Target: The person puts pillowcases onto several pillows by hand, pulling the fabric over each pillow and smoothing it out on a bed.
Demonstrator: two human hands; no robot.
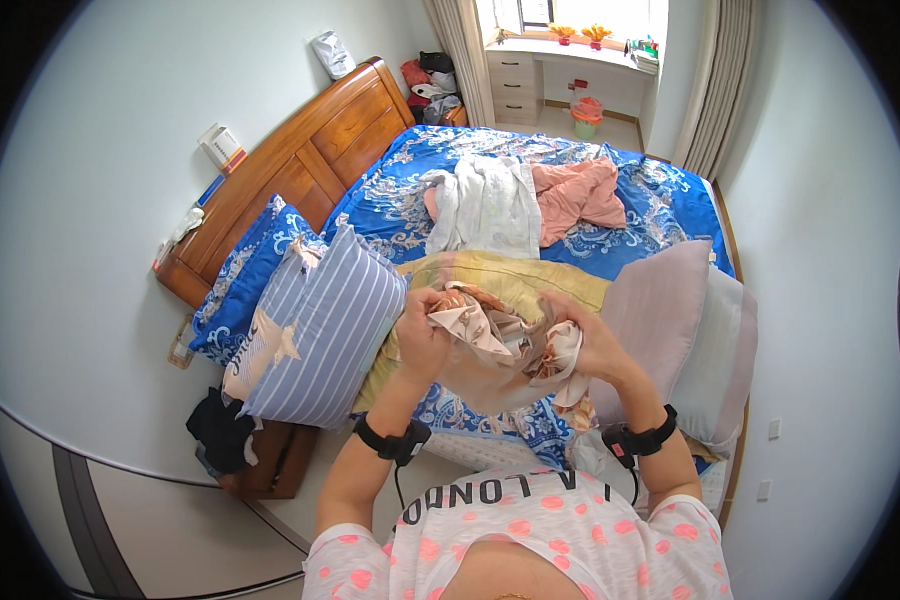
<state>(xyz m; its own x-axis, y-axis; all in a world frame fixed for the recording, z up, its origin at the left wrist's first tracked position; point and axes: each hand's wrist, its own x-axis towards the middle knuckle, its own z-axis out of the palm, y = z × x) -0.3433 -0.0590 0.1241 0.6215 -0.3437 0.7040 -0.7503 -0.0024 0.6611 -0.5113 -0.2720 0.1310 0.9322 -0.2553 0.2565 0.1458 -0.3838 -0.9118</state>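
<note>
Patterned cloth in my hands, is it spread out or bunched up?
Bunched up: the patterned cloth hangs in crumpled folds, gripped by the left hand and right hand.

Large dark block capitals run in a bowed line across the chest of the person's white shirt (pixel 450 545) with pink spots, and they are the biggest and clearest lettering in view. A short word in dark, joined-up script stands on the pale peach part of the blue-and-white striped pillow (pixel 325 345), near its left edge, seen at a steep slant. Small dark print shows on the white box (pixel 220 145) with a coloured lower edge on top of the wooden headboard (pixel 305 185), but it is too small to make out.
</note>
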